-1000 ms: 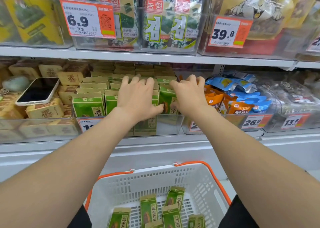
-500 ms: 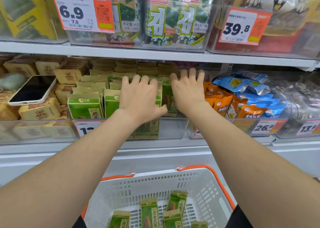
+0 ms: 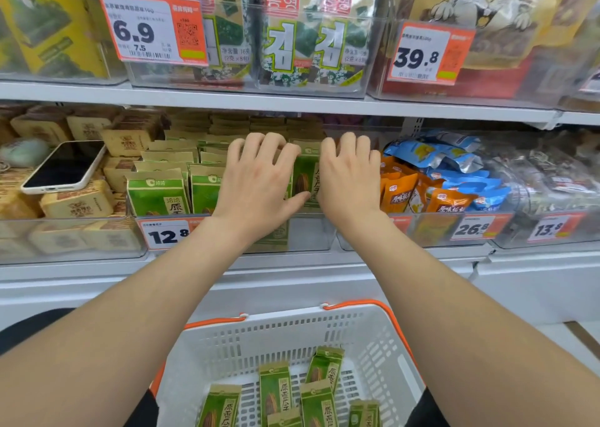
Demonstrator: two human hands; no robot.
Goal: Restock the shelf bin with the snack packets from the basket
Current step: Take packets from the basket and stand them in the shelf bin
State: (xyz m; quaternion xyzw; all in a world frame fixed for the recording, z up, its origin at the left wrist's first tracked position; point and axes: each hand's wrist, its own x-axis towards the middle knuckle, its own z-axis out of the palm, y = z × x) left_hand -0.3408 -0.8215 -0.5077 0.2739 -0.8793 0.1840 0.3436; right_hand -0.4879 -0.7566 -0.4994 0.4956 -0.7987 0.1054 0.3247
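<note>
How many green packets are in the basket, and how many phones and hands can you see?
Green packets in the basket: 6 in view
Phones: 1
Hands: 2, the left hand and the right hand
Total: 9
</note>
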